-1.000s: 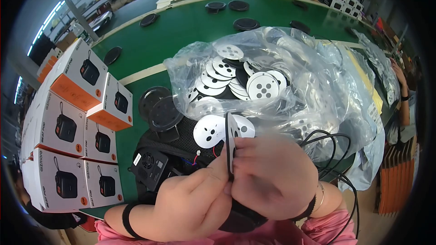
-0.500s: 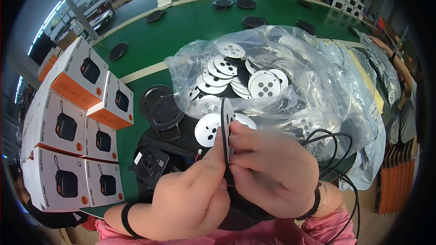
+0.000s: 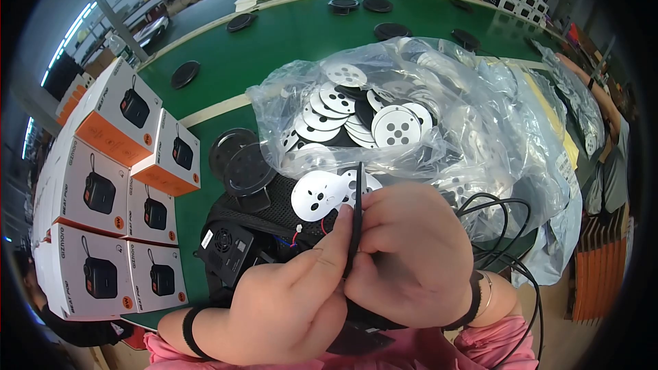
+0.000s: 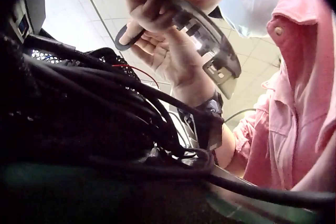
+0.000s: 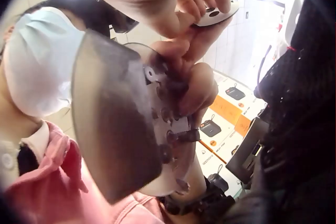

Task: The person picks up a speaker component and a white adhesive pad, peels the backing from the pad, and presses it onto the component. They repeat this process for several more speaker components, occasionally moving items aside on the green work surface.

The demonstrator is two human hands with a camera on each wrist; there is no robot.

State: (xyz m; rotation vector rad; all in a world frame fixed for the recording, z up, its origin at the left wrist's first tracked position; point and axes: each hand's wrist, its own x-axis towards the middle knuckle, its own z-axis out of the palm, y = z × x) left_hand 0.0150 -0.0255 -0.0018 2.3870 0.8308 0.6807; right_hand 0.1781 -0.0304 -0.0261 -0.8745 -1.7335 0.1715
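My right hand point(image 3: 415, 250) pinches a thin disc point(image 3: 356, 216) near its edge. The disc, seen edge-on from the head, shows a white face with dark holes in the right wrist view. The forefinger of my left hand point(image 3: 288, 301) touches its other side. Below, the left hand's other fingers grip a smoky translucent round plastic part point(image 5: 118, 119) with a flat foot and short posts, mostly hidden by the hands in the head view. Two white discs point(image 3: 317, 195) with holes lie just beyond the hands, near a black mesh-covered speaker piece point(image 3: 274, 209).
A clear plastic bag point(image 3: 466, 123) of holed discs spreads ahead. White and orange speaker boxes point(image 3: 103, 192) stack at left, beside dark round parts point(image 3: 250, 168) and a black speaker unit point(image 3: 225, 252). Black cables point(image 3: 504, 233) loop at right. More dark round parts point(image 3: 393, 31) sit across the green surface.
The held disc rose and shifted left, then came back right and turned edge-on, hiding its white face. Right fingers curl closer against it. Dark round parts on the far green strip slid right.
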